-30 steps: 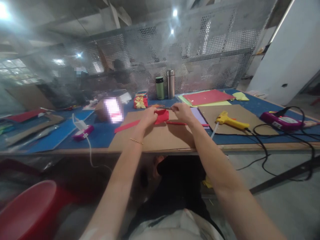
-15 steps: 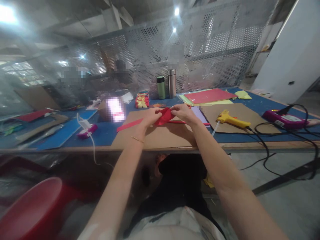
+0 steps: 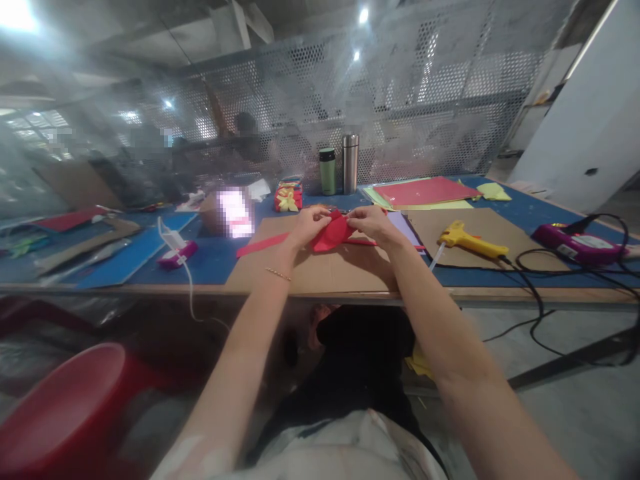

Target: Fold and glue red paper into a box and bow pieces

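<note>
Between my hands is a piece of red felt or paper point(image 3: 334, 233), curved and partly folded, held just above a brown cardboard sheet point(image 3: 310, 277). My left hand point(image 3: 311, 225) pinches its left upper edge. The fingers of my right hand point(image 3: 373, 223) are closed on its right upper edge. A flat red strip point(image 3: 263, 245) lies on the cardboard left of my left wrist, and more red material shows beneath my right hand. Which material the red piece is made of I cannot tell.
A yellow glue gun point(image 3: 470, 241) rests on cardboard at right, its cable leading to a purple power strip point(image 3: 575, 243). Behind stand a green tumbler point(image 3: 327, 173) and a steel flask point(image 3: 351, 165). A lit phone point(image 3: 235, 212) leans at left. Red sheets point(image 3: 425, 191) lie at back right.
The red piece has turned and opened toward me, showing a rounder face. Both hands stay on it with slight finger shifts. The whole view has shifted slightly.
</note>
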Motion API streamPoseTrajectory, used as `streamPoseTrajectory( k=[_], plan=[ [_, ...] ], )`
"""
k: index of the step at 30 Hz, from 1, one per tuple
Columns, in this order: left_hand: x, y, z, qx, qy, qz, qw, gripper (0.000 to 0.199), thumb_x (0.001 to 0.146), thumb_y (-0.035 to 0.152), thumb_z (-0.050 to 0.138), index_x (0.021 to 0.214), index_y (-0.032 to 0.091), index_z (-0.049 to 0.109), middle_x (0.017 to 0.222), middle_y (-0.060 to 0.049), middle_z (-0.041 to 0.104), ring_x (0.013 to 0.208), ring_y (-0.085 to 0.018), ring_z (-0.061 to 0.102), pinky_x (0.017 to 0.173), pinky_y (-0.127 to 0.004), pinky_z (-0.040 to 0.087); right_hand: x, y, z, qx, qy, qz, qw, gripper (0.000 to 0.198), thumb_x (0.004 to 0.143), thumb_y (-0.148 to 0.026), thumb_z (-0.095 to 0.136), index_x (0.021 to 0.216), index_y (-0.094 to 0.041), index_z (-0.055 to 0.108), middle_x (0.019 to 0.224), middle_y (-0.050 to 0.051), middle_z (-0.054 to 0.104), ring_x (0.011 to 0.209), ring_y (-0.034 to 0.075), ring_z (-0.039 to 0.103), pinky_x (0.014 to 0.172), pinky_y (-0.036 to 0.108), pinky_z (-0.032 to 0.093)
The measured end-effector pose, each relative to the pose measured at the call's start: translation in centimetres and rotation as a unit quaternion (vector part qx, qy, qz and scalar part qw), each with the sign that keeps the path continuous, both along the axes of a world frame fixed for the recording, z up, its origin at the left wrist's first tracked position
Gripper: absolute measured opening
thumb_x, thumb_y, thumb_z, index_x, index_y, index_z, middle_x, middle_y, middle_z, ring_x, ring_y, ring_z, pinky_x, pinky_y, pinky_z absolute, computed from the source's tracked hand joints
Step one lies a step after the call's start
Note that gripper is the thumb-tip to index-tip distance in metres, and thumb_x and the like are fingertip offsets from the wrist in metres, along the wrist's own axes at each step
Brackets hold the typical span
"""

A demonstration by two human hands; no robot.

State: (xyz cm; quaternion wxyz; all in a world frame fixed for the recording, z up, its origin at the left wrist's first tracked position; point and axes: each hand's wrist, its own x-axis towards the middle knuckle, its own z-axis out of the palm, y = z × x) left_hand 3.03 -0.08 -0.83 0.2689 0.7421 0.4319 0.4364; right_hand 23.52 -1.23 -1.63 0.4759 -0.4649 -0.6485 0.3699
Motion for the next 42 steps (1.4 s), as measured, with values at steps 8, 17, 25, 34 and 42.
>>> streamPoseTrajectory(
  k=[8,17,25,34,42],
  plan=[
    [0.3,0.2,0.2,0.055,0.0,-0.01,0.998,0.021,0.077,-0.001,0.055,0.079,0.019,0.063,0.076,0.001,0.064,0.074,-0.014,0.059,0.077,-0.027,0.047,0.0,0.0,-0.1,0.011,0.028,0.016,0.999,0.01,0.065,-0.027,0.067,0.069,-0.018,0.069,0.063,-0.001,0.063,0.067,0.016,0.057,0.071,0.032,0.05],
    [0.6,0.4,0.0,0.076,0.077,0.0,0.994,0.015,0.08,0.009,0.06,0.079,0.016,0.073,0.084,-0.005,0.074,0.08,-0.018,0.064,0.083,-0.032,0.053,-0.1,0.4,-0.7,0.033,0.04,0.005,0.999,0.008,0.067,-0.023,0.068,0.071,-0.018,0.072,0.071,0.003,0.072,0.071,0.018,0.064,0.074,0.032,0.053],
    [0.6,0.3,0.3,0.084,0.054,-0.003,0.995,0.009,0.082,0.012,0.065,0.076,0.017,0.068,0.083,-0.004,0.072,0.081,-0.017,0.063,0.084,-0.033,0.051,-0.6,0.6,-0.6,0.057,0.017,-0.024,0.998,0.008,0.071,-0.022,0.065,0.074,-0.018,0.072,0.073,0.003,0.072,0.073,0.019,0.066,0.076,0.033,0.054],
    [0.2,-0.4,0.7,-0.039,-0.018,-0.047,0.998,0.012,0.084,0.014,0.069,0.073,0.016,0.069,0.072,0.0,0.066,0.07,-0.012,0.056,0.072,-0.027,0.048,0.0,-0.1,-0.5,0.036,0.042,0.051,0.997,0.018,0.065,-0.034,0.076,0.073,-0.018,0.073,0.069,0.002,0.069,0.071,0.016,0.057,0.07,0.03,0.049],
    [0.2,-1.8,1.4,-0.117,-0.046,-0.061,0.99,0.015,0.085,0.015,0.072,0.07,0.015,0.07,0.067,0.0,0.063,0.062,-0.011,0.054,0.067,-0.028,0.047,0.0,-0.9,-0.1,0.01,0.019,0.058,0.998,0.029,0.059,-0.044,0.081,0.069,-0.019,0.07,0.068,0.0,0.064,0.068,0.015,0.053,0.064,0.029,0.045]
  ],
)
